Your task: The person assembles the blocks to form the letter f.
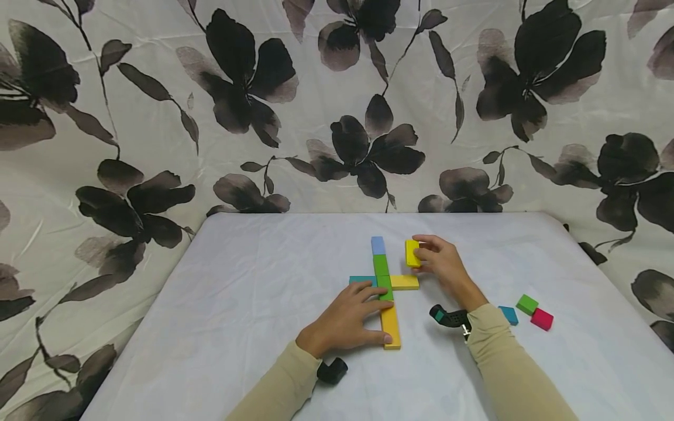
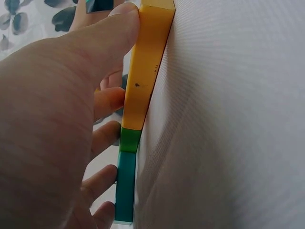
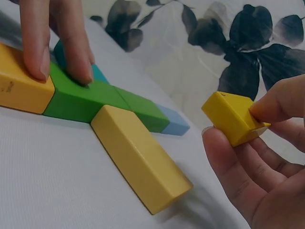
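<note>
The right hand (image 1: 441, 263) pinches a bright yellow, smooth rectangular block (image 1: 412, 254) between thumb and fingers; the block lies at the fingertips, on the side of the hand facing the row of blocks, and touches nothing but the hand. Its long axis runs away from the person, roughly parallel to that row. The left hand (image 1: 347, 321) is spread, palm down, over the near part of the row: the thumb rests on the near end of a long orange-yellow block (image 1: 391, 327), one fingertip on its far end, and the next on the adjoining green block (image 1: 385, 289). The row contains four blocks end to end, pointing away from the person: the orange-yellow one, two green ones, the farther green block (image 1: 380, 265) included, and a pale blue block (image 1: 378, 245) at the far end. Two side blocks lie crosswise at the nearer green block: a teal block (image 1: 362, 279) to the left, partly under the left hand, and a pale yellow block (image 1: 404, 282) to the right. To the right of the right forearm lie three loose blocks, one blue (image 1: 509, 316), partly hidden by the sleeve, one green (image 1: 527, 304) and one red (image 1: 542, 319). Ten blocks are visible in all, three of them green. The worktop (image 1: 237, 304) is covered in white; behind it hangs a fabric printed with dark flowers (image 1: 368, 152).
</note>
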A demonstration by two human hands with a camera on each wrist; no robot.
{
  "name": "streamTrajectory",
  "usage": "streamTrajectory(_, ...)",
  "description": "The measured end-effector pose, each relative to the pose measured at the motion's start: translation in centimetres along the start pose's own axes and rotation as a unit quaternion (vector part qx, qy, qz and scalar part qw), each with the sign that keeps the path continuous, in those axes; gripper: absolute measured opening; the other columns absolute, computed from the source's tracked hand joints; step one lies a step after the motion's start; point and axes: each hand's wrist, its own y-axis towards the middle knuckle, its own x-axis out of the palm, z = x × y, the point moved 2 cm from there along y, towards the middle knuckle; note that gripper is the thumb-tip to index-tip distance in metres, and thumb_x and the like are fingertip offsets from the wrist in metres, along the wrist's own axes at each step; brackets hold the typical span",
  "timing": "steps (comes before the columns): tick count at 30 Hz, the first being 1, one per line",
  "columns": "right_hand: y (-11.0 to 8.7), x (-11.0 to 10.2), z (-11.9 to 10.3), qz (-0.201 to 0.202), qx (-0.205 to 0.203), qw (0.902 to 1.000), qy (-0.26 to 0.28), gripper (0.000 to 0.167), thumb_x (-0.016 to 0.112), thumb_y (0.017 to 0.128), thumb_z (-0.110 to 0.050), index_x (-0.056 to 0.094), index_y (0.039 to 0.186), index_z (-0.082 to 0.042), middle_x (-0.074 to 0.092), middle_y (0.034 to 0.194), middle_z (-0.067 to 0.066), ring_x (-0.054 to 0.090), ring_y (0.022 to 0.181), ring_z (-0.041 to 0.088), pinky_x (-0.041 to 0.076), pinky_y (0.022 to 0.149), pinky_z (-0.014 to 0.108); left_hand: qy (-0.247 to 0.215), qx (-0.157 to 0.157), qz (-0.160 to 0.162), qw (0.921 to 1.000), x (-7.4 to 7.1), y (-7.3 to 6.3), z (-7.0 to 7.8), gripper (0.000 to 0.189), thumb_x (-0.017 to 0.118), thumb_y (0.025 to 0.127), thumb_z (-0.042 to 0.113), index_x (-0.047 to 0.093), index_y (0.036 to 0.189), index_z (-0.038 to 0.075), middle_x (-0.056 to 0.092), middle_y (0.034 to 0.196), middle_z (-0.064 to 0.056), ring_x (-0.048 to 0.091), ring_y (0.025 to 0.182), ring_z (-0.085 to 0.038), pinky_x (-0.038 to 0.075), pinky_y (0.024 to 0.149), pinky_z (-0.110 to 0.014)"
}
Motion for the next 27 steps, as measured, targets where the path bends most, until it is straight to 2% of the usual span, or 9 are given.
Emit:
streamTrajectory(11, 0.4, 0.5, -0.2, -0.001, 0.006, 0.9999, -0.015, 0.044, 0.061, 0.099, -0.008, 0.054, 0.141, -0.002, 0.050, 0.131, 0.020, 0.055, 0.107, 0.033, 0.060, 0.080, 0.037, 0.002, 0.003, 0.002, 1.0000, 0.0, 0.0, -0.1, 0.073, 0.058, 0.083, 0.077, 0.056, 0.144, 0.036, 0.041, 0.153, 0.013, 0.023, 0.147, -0.021, 0.023, 0.120, -0.047)
streamTrajectory(18, 0.6, 0.8, -0.1, -0.008, -0.004, 0.9994, -0.034, 0.046, 0.062, 0.098, -0.009, 0.052, 0.142, 0.000, 0.052, 0.128, 0.021, 0.056, 0.105, 0.031, 0.060, 0.080, 0.036, 0.005, 0.002, 0.002, 1.0000, 0.2, 0.1, -0.1, 0.073, 0.058, 0.083, 0.077, 0.055, 0.144, 0.036, 0.040, 0.154, 0.013, 0.022, 0.148, -0.020, 0.023, 0.120, -0.047)
streamTrajectory(22, 0.9, 1.0, 0.0, -0.013, -0.010, 0.9993, -0.033, 0.047, 0.062, 0.098, -0.010, 0.053, 0.143, -0.002, 0.053, 0.121, 0.021, 0.059, 0.102, 0.031, 0.060, 0.081, 0.037, 0.009, 0.010, 0.006, 0.9999, 0.0, 0.0, -0.1, 0.073, 0.059, 0.084, 0.076, 0.056, 0.144, 0.035, 0.040, 0.154, 0.012, 0.023, 0.148, -0.021, 0.023, 0.120, -0.048)
streamTrajectory(27, 1.4, 1.2, 0.0, -0.016, -0.007, 0.9992, -0.035, 0.047, 0.063, 0.098, -0.014, 0.054, 0.143, -0.003, 0.054, 0.122, 0.020, 0.061, 0.102, 0.032, 0.060, 0.082, 0.037, 0.008, 0.018, 0.011, 0.9997, -0.1, -0.1, 0.0, 0.073, 0.059, 0.084, 0.075, 0.056, 0.144, 0.034, 0.041, 0.154, 0.010, 0.024, 0.147, -0.023, 0.024, 0.119, -0.048)
